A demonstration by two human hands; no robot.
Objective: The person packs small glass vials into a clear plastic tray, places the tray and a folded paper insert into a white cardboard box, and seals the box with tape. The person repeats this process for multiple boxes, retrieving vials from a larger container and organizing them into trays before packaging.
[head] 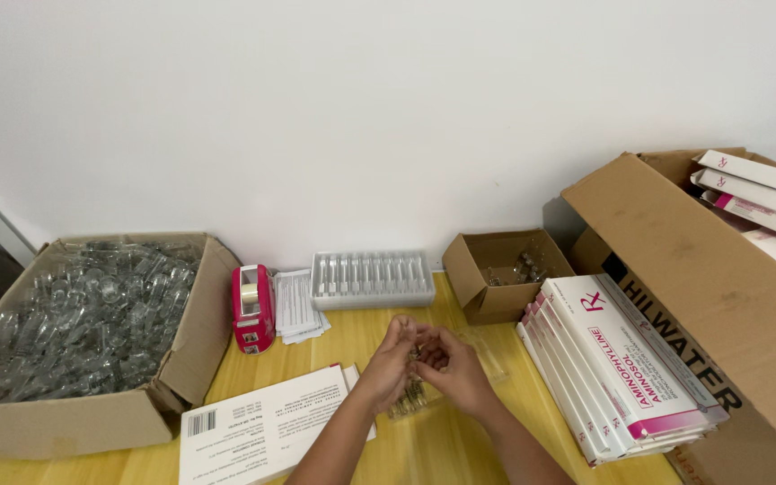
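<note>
- Both hands meet over the yellow wooden table (496, 449): the left hand (392, 359) and right hand (451, 364) pinch small glass ampoules (417, 352) between curled fingers, above a clear plastic tray (410, 400) lying on the table just beneath them.
- That tray looks partly filled (glare hides the exact count).
- Another ribbed tray (372, 278) waits by the wall; a big cardboard box (74, 341) brims with shiny clear trays, so plenty seems left.
- Flat white cartons (617, 368) lie stacked at the right.
</note>
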